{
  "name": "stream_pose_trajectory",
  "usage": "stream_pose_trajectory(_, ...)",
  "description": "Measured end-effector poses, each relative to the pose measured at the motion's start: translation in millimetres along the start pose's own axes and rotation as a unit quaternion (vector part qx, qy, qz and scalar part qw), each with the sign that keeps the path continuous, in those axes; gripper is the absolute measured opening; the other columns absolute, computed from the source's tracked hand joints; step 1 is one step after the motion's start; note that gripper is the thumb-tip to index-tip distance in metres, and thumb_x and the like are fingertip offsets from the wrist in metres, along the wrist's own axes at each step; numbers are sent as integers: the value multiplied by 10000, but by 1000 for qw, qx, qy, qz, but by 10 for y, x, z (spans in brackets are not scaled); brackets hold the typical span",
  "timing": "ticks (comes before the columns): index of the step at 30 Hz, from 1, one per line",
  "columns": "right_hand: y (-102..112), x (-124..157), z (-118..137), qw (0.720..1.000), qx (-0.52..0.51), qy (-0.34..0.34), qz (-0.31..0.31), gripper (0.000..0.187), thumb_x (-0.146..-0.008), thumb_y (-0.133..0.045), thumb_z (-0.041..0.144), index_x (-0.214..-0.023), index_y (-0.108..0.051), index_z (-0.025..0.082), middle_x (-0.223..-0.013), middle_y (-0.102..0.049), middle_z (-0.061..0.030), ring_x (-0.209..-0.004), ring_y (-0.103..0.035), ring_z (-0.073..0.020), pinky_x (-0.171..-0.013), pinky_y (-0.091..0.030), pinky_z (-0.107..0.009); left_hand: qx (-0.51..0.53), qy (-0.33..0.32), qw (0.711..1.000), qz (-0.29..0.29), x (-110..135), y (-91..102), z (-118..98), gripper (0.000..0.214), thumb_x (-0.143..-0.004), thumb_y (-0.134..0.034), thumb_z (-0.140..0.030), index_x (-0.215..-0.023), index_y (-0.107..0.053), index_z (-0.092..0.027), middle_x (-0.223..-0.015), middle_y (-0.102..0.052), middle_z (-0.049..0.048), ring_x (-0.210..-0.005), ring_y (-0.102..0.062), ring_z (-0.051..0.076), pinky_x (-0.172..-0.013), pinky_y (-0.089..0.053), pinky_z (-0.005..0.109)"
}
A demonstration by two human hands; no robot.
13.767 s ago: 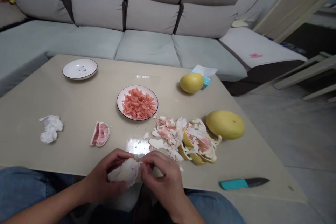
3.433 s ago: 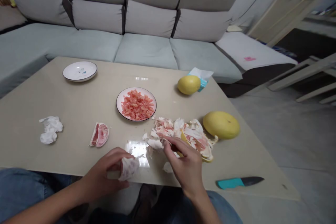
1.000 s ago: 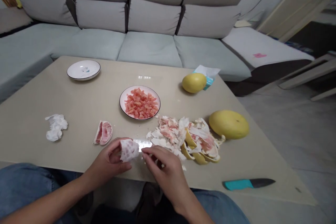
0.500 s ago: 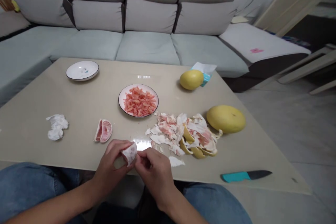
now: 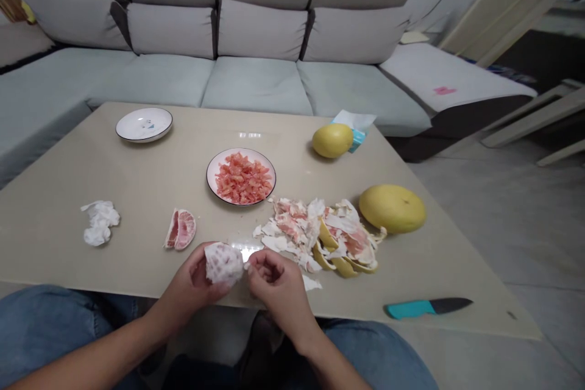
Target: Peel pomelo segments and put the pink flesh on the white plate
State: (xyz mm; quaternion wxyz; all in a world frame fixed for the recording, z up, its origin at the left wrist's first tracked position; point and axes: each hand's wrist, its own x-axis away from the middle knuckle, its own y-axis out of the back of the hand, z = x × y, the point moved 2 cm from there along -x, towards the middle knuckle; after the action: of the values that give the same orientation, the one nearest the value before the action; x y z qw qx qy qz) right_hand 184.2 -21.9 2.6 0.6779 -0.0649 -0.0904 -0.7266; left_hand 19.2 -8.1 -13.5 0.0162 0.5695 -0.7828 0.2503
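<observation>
Our left hand holds a lump of pomelo in its thin white skin, just above the near part of the table. The fingers wrap closed around it. The lump is a little long and lies sideways, with its long side going left to right and one end pointing at our right hand. Those fingers curl shut just beside the lump, not touching it. A pile of peel lies nearby on the right.

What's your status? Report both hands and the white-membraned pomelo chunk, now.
Left hand cradling white-membraned pink pomelo chunk. Right hand curled beside it. Yellow-white peel heap beyond, not blocking.
</observation>
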Motion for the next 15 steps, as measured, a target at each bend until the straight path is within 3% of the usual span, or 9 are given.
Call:
stream_pose_trajectory(4, 80, -17, 1, 1000, -3, -2, 24, 109, -745, -459, 291, -670, -452, 212, -480, -414, 73, -437, -400, -101, -439, -321, -204, 95, 57, 993, 29, 21, 5, -75, 447, -765, -738, -179, -1172, -555, -194, -1224, -628, 120, -1128, -593, 281, -961, -475, 415)
stream_pose_trajectory(7, 195, -47, 39, 989, 124, 76, -1, 248, -827, -365, 280, -586, -352, 221, -490, -389, 51, -479, -397, -116, -480, -302, -225, 156, 88, 983, 46, 18, 17, -112, 330, -842, -647, -164, -1161, -563, -180, -1252, -609, 137, -1156, -581, 314, -975, -466, 486)
stream_pose_trajectory(9, 303, -93, 57, 955, 273, 113, -40, 316, -858, -381, 275, -552, -341, 211, -511, -415, 33, -511, -418, -125, -511, -287, -242, 174, 92, 979, 44, 10, 34, -123, 307, -861, -620, -157, -1162, -563, -178, -1241, -615, 134, -1159, -582, 321, -987, -454, 513)
stream_pose_trajectory(12, 470, -186, 24, 868, 484, 90, -63, 282, -874, -460, 237, -600, -504, 186, -618, -578, -25, -570, -521, -156, -523, -278, -257, 168, 86, 981, 34, 3, 60, -120, 339, -843, -647, -144, -1168, -561, -190, -1238, -620, 118, -1161, -584, 315, -1007, -441, 518)
stream_pose_trajectory(14, 544, -221, -14, 823, 562, 62, -58, 178, -855, -504, 170, -717, -617, 179, -742, -664, -71, -609, -588, -183, -509, -289, -258, 153, 74, 985, 30, 2, 68, -113, 396, -801, -702, -158, -1170, -563, -197, -1243, -622, 116, -1166, -580, 315, -1010, -442, 499)
stream_pose_trajectory(15, 554, -220, -23, 816, 572, 66, -58, 154, -847, -515, 143, -774, -646, 179, -793, -684, -84, -634, -614, -194, -510, -313, -258, 141, 64, 988, 27, 1, 69, -109, 428, -774, -734, -174, -1167, -567, -195, -1239, -627, 118, -1167, -579, 315, -1010, -444, 482)
